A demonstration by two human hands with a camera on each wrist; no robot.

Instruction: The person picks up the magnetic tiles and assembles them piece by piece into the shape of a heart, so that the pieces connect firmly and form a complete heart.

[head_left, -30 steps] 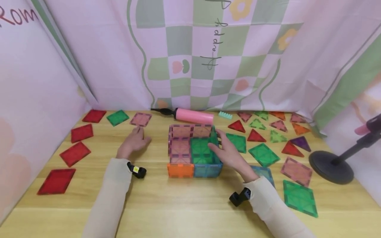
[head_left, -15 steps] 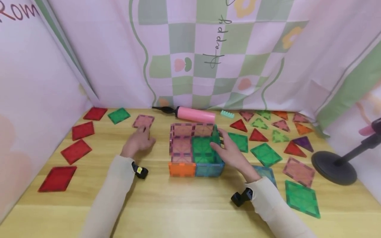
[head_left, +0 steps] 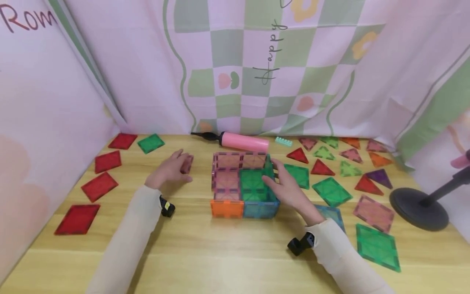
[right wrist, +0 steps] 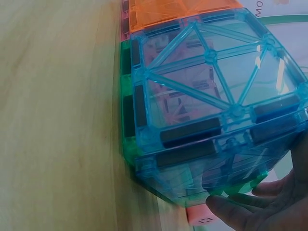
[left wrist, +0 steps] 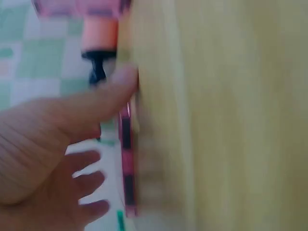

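My left hand (head_left: 167, 170) holds a pink square magnetic tile (head_left: 187, 164) just above the table, left of the open box. In the left wrist view this tile (left wrist: 127, 166) appears edge-on past the thumb; part of it is covered by the hand. At the middle stands an open-topped box of magnetic tiles (head_left: 226, 209), with orange and blue at the front, pink at the back and left, green on the floor and right. My right hand (head_left: 288, 190) grips its right wall, thumb at the inner side and fingertips (right wrist: 219, 204) outside. The blue front tile (right wrist: 192, 82) fills the right wrist view.
Red square tiles (head_left: 100, 186) and a green tile (head_left: 151, 143) lie at left. A pink pump (head_left: 245, 141) and a mint brick (head_left: 284, 141) are behind the box. At right lie triangles (head_left: 323, 168), more squares (head_left: 332, 192) and a black stand base (head_left: 418, 208).
The left hand has reached the pink tile, taken hold of it and drawn it off its spot toward the person. The right hand stays on the box's right wall.
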